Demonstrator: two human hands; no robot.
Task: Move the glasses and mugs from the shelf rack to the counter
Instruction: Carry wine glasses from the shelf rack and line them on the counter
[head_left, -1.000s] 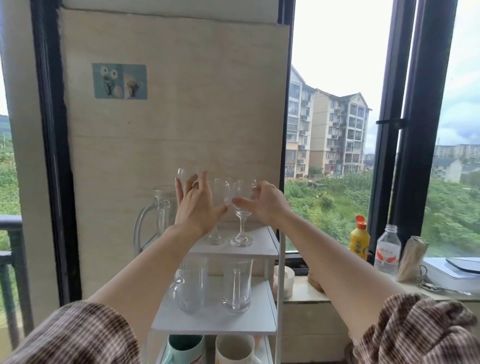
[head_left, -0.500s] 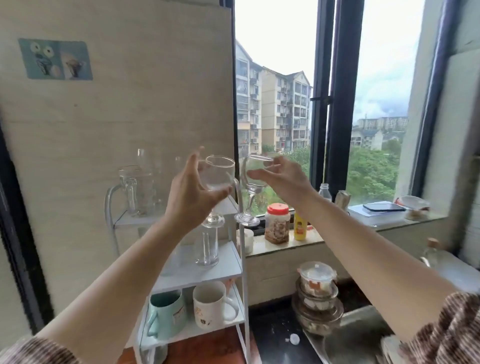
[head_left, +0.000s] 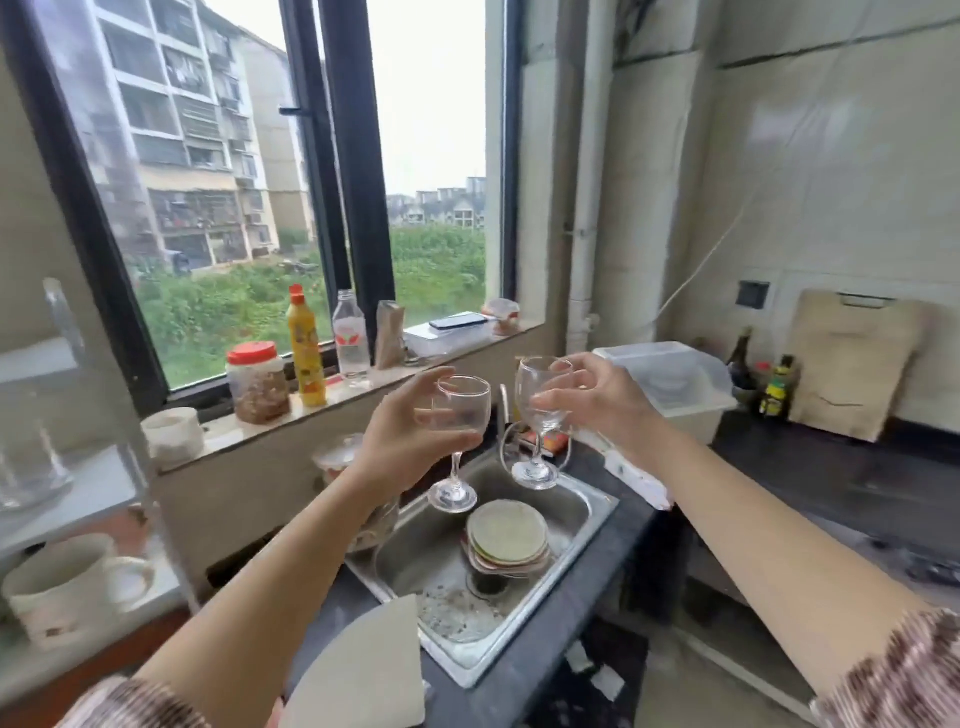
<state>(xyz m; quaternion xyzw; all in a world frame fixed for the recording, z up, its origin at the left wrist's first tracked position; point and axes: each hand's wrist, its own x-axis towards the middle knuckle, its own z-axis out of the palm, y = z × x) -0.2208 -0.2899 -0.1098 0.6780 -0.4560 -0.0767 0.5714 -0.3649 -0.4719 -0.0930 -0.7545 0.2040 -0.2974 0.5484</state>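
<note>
My left hand (head_left: 402, 441) grips the bowl of a clear wine glass (head_left: 460, 421), held upright in the air above the steel sink (head_left: 582, 512). My right hand (head_left: 605, 402) holds a second clear wine glass (head_left: 540, 400) by its bowl, just right of the first and also over the sink. The white shelf rack (head_left: 78, 483) is at the far left edge, blurred, with a white mug (head_left: 62, 587) on its lower shelf and a clear glass (head_left: 26, 467) on the shelf above. The dark counter (head_left: 831, 478) stretches to the right of the sink.
A stack of plates (head_left: 506, 535) lies in the sink. The windowsill carries a red-lidded jar (head_left: 257, 382), a yellow bottle (head_left: 305, 348), a clear bottle (head_left: 350, 338) and a phone (head_left: 457, 321). A white plastic box (head_left: 670, 384), sauce bottles (head_left: 774, 384) and a cutting board (head_left: 852, 358) stand on the counter.
Both hands lifted the two wine glasses off the rack's top shelf and carried them right. The view swung right with them, from the rack to the sink and counter.
</note>
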